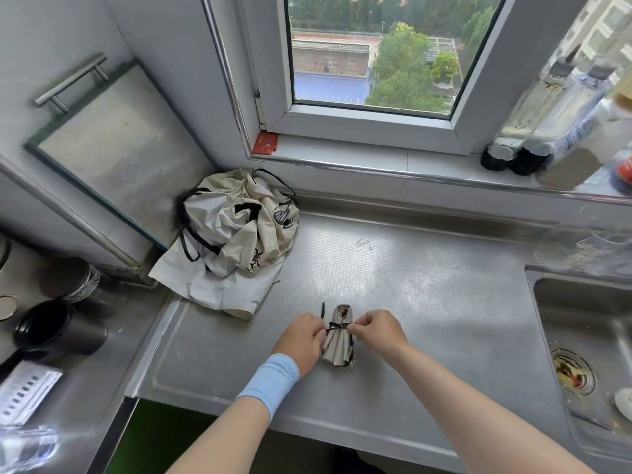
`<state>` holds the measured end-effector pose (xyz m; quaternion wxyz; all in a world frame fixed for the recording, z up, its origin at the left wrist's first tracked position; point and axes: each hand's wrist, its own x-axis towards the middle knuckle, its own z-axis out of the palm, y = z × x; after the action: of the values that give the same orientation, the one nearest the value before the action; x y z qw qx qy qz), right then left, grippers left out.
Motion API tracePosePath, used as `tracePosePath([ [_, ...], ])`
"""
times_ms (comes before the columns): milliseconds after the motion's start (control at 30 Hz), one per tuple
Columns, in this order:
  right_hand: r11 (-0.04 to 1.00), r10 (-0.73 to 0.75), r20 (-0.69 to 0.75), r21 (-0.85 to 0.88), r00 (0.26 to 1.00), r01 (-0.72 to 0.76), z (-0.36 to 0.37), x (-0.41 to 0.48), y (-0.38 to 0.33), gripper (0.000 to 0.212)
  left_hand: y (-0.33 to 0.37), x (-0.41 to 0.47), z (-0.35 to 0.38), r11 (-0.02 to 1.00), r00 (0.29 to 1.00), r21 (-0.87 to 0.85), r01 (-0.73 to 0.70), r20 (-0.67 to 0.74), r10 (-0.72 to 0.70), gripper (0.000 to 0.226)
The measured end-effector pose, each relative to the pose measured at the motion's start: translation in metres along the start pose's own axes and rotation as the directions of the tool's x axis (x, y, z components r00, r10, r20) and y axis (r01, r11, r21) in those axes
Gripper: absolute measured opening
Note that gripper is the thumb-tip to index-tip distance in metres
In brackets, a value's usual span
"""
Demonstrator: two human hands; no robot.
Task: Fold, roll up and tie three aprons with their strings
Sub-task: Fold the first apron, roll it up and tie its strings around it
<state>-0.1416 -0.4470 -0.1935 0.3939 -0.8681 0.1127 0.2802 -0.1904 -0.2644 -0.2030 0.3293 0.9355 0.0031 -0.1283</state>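
A small rolled-up beige apron lies on the steel counter, its open end pointing away from me. A black string crosses its upper part. My left hand pinches the string on the roll's left side, and a loose string end sticks up beside it. My right hand pinches the string on the right side. A crumpled heap of beige aprons with black strings sits in the back left corner of the counter.
A sink with food scraps in its drain lies to the right. Bottles stand on the window sill at the right. A black pot and a metal cup sit on the lower surface to the left.
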Motion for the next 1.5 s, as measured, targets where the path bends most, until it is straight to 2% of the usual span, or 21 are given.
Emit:
tracePosePath([
  [133,1.0,-0.006,0.075,0.009,0.997,0.005,-0.002,0.003,0.001,0.012,0.004,-0.005,0.0,0.984,0.991,-0.12,0.132,0.028,-0.129,0.011],
  [367,0.999,-0.017,0.097,-0.038,0.995,0.021,-0.005,0.004,0.008,0.019,-0.021,-0.018,0.004,0.96,0.961,-0.114,0.256,0.14,-0.239,0.017],
  [467,0.999,-0.011,0.073,-0.046,0.997,0.015,-0.003,0.004,0.007,0.016,-0.018,-0.018,0.0,0.967,0.971,-0.118,0.226,0.108,-0.214,0.015],
  [600,0.999,-0.003,0.069,-0.045,0.998,0.006,-0.003,0.003,0.003,0.013,0.005,-0.01,-0.012,0.98,1.0,-0.201,0.0,-0.03,-0.007,0.014],
  [700,1.0,-0.011,0.074,-0.016,0.997,0.013,-0.003,0.002,0.002,0.017,0.029,0.002,-0.009,0.973,0.993,-0.212,-0.092,0.058,0.107,0.011],
  [800,0.999,-0.032,0.072,-0.006,0.997,0.033,-0.005,-0.001,0.002,0.024,0.038,0.018,0.0,0.982,0.983,-0.188,-0.037,0.168,0.07,0.017],
  [900,0.996,-0.085,0.049,0.023,0.995,0.084,-0.008,-0.005,0.005,0.016,0.038,0.026,0.005,0.976,0.984,-0.215,0.024,0.175,0.014,0.018],
  [1033,0.981,-0.156,0.016,0.119,0.988,0.153,-0.014,-0.015,0.007,0.029,0.042,0.03,0.004,0.97,0.984,-0.23,0.083,0.176,-0.043,0.018],
  [1133,0.981,-0.183,-0.03,0.054,0.983,0.184,-0.017,-0.016,0.006,0.017,0.041,0.033,0.005,0.968,0.98,-0.221,0.122,0.179,-0.083,0.018],
  [1300,0.982,-0.153,-0.066,0.106,0.986,0.159,-0.016,-0.01,0.006,0.015,0.038,0.032,0.004,0.961,0.987,-0.239,0.139,0.115,-0.114,0.017],
  [1400,0.972,-0.124,-0.037,0.198,0.992,0.129,-0.013,-0.009,0.008,0.015,0.029,0.024,0.007,0.942,0.989,-0.302,0.145,0.036,-0.141,0.013],
  [1500,0.932,-0.145,0.025,0.341,0.989,0.128,-0.01,-0.01,0.002,0.015,0.027,0.016,0.016,0.959,0.997,-0.273,0.078,0.008,-0.079,0.013],
])
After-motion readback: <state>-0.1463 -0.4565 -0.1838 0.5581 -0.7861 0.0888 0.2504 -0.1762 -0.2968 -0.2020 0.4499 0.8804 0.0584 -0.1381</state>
